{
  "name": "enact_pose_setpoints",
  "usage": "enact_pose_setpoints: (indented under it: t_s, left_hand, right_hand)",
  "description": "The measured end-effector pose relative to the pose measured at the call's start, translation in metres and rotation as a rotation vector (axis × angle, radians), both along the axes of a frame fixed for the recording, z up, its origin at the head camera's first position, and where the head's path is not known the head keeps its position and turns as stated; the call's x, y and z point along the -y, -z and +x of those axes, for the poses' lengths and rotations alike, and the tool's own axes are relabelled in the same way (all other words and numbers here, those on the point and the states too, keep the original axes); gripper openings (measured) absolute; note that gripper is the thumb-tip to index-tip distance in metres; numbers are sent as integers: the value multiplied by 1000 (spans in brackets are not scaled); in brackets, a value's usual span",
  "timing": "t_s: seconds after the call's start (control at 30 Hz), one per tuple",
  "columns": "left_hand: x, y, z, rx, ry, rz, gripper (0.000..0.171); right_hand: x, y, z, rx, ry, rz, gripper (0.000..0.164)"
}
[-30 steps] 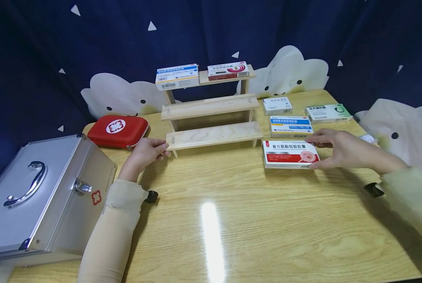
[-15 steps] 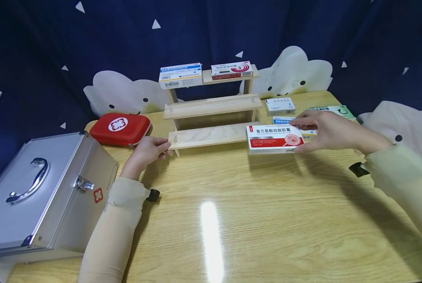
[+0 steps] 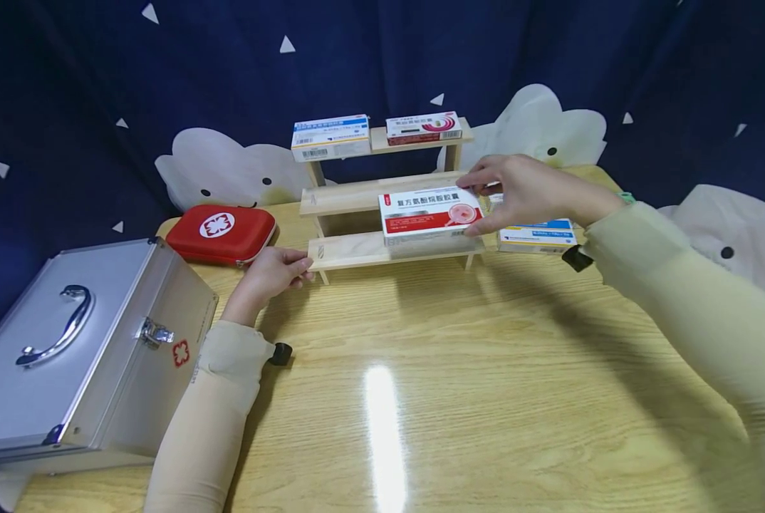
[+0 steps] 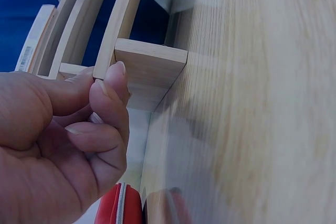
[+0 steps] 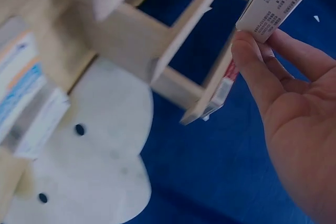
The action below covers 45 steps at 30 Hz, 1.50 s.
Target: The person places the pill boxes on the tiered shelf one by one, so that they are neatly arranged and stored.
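Right hand (image 3: 528,189): right of centre and a little high, pinching a flat white-and-red cardboard medicine box (image 3: 429,212) by its right end, thumb at the near edge, fingers at the far one.
Left hand (image 3: 273,274): left of centre, thumb and forefinger nipping the left end of the lowest tier on a pale wooden three-tier shelf (image 3: 357,251).
White-and-red box: just right of the frame's middle, seen across the shelf's middle and lowest tiers; whether its underside touches wood, I can't tell.
Long axis: here's the one to watch, the box running left to right, near enough in line with the tiers, right end slightly higher in the frame.
From my hands: the box juts leftward out of my right hand, by far the nearer; from my left hand it lies up and to the right, well apart.
Top tier: a blue-and-white cardboard box (image 3: 330,137) on the left, a smaller white-and-magenta cardboard box (image 3: 424,127) on the right, gap between.
Right of the shelf: a blue-and-white carton (image 3: 536,238), partly hidden by my right hand, on the yellow wood-grain table (image 3: 453,399).
Left side: a red zipped case (image 3: 222,231) near my left hand, a big silver metal case (image 3: 94,356) at lower left.
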<state>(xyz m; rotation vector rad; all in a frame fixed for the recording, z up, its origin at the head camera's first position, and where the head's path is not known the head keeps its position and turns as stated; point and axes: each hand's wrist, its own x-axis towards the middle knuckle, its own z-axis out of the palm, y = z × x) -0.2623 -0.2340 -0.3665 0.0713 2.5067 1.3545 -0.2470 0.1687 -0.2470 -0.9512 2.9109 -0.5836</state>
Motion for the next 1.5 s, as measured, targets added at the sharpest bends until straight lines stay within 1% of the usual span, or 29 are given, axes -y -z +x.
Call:
enact_pose_setpoints:
  t_s: [0.2, 0.4, 0.53, 0.6, 0.67, 0.77, 0.87, 1.0, 1.2, 1.37, 1.43, 1.47, 1.5]
  left_hand:
    - [-1, -1, 0, 4, -12, -2, 31]
    - [-2, -2, 0, -8, -1, -12, 30]
    - [-2, -1, 0, 2, 1, -12, 31]
    - [-2, 0, 0, 13, -4, -8, 31]
    - [-1, 0, 0, 19, -8, -11, 31]
    - [-1, 1, -1, 22, -17, -15, 30]
    - [-2, 1, -1, 15, -16, -20, 29]
    - [-2, 1, -1, 6, -12, -18, 29]
    - [-1, 0, 0, 22, -14, -14, 30]
    - [-1, -2, 0, 31, -14, -7, 31]
    - [-1, -2, 0, 27, -15, -2, 30]
    - [-1, -2, 0, 24, -16, 0, 30]
    - [0, -2, 0, 22, -16, 1, 30]
  right_hand:
    - [30, -15, -20, 2, -25, 9, 89]
    - [55, -18, -41, -20, -66, 5, 83]
    - [70, -16, -53, -18, -86, -11, 72]
    - [77, -14, -59, -18, -101, -11, 60]
    - [83, -11, -64, -22, -112, -3, 52]
    - [93, -7, -71, -13, -119, 1, 50]
    - [101, -2, -76, 1, -121, -7, 48]
    - [109, 5, -84, 26, -116, -27, 53]
    - [117, 13, -93, 31, -100, -31, 48]
    - [123, 16, -94, 38, -97, -38, 47]
    - [125, 18, -93, 64, -76, -26, 44]
    - [125, 19, -93, 82, -61, -21, 45]
    - [126, 19, -94, 99, -45, -13, 50]
